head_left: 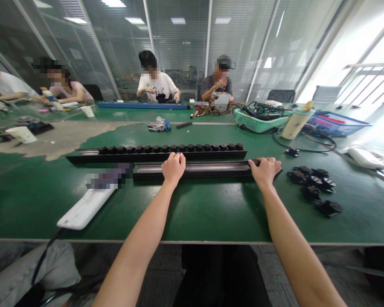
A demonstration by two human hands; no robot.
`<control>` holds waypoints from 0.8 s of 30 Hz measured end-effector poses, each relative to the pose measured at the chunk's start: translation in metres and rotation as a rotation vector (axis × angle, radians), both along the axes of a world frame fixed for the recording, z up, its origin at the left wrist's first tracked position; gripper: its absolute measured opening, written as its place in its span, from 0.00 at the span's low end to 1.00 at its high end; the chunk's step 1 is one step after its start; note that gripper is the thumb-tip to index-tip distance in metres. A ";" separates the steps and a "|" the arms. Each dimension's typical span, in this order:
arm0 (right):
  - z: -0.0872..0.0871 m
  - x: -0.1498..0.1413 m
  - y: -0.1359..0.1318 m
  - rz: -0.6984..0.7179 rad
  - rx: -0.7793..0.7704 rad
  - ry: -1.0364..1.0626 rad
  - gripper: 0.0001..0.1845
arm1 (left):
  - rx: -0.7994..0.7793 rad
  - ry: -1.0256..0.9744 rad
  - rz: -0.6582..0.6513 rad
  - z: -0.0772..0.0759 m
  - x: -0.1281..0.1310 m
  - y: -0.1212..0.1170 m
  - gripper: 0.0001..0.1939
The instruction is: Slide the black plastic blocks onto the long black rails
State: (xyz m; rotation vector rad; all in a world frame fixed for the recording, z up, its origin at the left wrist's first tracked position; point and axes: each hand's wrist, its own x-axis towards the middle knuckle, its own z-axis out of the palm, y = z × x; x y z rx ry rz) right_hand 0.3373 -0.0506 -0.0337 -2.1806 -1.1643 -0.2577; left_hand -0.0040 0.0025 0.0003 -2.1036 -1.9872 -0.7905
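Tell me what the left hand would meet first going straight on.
Likely the far black rail with its row of round black pieces, just past the near rail that the left hand is at. Height is unclear; it might pass above.

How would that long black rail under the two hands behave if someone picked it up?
The long black rail would probably stay stiff: it looks straight, with raised sides. Its shiny inner channel looks smooth, so fingers might slide there. Being long and narrow, it would likely dip at the far end if lifted only by the right hand.
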 end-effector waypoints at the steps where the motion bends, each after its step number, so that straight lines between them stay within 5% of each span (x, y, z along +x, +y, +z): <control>1: 0.000 0.000 0.000 0.001 -0.008 -0.006 0.20 | -0.001 0.000 0.000 0.000 0.000 0.000 0.22; 24: 0.001 0.003 -0.001 -0.026 0.003 -0.009 0.20 | -0.009 -0.015 0.005 0.002 0.000 -0.001 0.22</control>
